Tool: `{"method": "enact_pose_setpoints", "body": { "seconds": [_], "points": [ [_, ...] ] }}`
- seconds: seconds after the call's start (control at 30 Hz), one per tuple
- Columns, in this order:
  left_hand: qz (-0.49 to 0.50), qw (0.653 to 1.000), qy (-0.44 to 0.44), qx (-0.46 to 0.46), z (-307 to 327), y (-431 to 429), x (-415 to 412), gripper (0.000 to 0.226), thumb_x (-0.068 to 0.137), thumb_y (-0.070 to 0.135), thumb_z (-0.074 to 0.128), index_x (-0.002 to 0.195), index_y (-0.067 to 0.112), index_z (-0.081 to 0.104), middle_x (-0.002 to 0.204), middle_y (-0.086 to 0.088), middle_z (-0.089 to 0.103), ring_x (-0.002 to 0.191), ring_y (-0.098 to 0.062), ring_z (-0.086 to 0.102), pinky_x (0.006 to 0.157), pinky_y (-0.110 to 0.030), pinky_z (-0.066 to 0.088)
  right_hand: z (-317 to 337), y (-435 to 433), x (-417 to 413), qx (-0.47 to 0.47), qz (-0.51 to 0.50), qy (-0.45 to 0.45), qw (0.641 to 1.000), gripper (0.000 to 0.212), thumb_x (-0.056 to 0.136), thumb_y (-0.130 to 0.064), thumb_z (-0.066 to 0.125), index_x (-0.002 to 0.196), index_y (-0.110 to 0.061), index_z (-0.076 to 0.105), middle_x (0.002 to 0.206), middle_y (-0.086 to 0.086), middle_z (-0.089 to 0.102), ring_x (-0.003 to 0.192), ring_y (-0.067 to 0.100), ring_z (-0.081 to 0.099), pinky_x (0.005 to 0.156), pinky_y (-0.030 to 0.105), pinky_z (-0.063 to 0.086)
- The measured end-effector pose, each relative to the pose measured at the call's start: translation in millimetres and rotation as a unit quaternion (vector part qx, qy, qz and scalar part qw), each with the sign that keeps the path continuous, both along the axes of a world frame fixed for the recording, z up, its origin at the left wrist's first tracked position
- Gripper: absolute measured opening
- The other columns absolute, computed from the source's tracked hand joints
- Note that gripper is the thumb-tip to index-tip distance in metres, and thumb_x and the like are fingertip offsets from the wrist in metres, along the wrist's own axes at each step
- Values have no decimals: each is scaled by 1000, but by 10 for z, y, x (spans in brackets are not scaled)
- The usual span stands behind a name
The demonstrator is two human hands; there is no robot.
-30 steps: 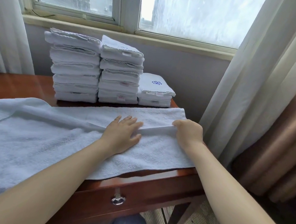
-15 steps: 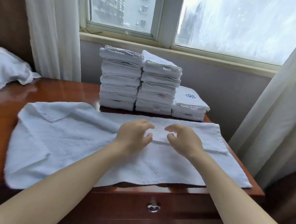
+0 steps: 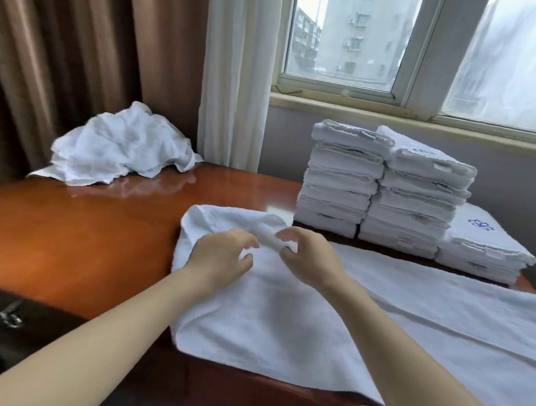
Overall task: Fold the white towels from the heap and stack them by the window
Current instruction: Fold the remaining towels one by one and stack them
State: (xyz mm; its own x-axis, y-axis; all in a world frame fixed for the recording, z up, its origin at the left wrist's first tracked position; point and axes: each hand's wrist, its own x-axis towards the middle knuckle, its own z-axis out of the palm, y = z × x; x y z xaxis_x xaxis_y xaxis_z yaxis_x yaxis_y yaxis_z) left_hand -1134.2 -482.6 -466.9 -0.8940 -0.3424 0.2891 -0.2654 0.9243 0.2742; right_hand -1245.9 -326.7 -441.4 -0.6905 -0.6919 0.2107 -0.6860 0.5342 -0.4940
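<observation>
Heap (image 3: pixel 116 150) lies at the desk's (image 3: pixel 58 237) left rear. Towel (image 3: pixel 313 323) lies flat across the desk front. Left hand (image 3: pixel 221 259) curls at its raised fold, grip unclear. Right hand (image 3: pixel 310 260) pinches that fold. Folded stacks (image 3: pixel 377 188) stand beneath the window (image 3: pixel 343 35).

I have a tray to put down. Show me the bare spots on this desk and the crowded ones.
Bare: the wide patch of desk left of the spread towel, in front of the heap; also a narrower strip between heap and stacks, behind the towel's left end. Crowded: the right side, towel in front, stacks behind it.
</observation>
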Motion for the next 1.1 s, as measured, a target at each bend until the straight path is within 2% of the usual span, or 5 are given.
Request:
{"method": "enact_pose_setpoints", "body": {
  "seconds": [0.4,0.53,0.67,0.87,1.1],
  "points": [
    [-4,996,-77,-55,65,-1059,557,44,105,39,32,89,23,69,92,8,69,94,-8,60,120,-31,12,-180,-1272,117,148,83,94,981,27,92,-25,49,116,-24,62,105,2,69,101,27,65,59,30,41],
    [74,991,-100,-46,132,-1206,594,41,103,44,32,84,24,64,80,7,64,84,-15,59,103,-32,34,-174,-1415,115,146,60,134,978,19,85,-18,54,99,-13,67,92,5,69,89,32,64,59,30,49],
    [117,982,-135,-67,148,-1234,592,20,93,44,50,103,32,62,92,12,65,91,-14,62,73,-30,35,-173,-1481,137,177,58,179,966,23,72,-8,49,59,-15,31,56,1,33,61,28,38,44,27,17],
    [60,939,-310,138,383,-1367,642,67,85,24,70,146,34,42,123,6,54,115,-17,53,88,-27,43,-142,-1511,83,180,50,212,959,14,78,-5,50,67,-13,55,63,2,51,67,31,52,47,26,24],
    [47,906,-413,77,469,-1323,590,99,76,26,79,155,37,20,146,-5,33,132,-31,37,101,-38,44,-32,-1631,263,76,40,189,978,35,90,-11,44,110,-26,69,103,-1,72,94,28,65,60,28,31]
  ]
}}
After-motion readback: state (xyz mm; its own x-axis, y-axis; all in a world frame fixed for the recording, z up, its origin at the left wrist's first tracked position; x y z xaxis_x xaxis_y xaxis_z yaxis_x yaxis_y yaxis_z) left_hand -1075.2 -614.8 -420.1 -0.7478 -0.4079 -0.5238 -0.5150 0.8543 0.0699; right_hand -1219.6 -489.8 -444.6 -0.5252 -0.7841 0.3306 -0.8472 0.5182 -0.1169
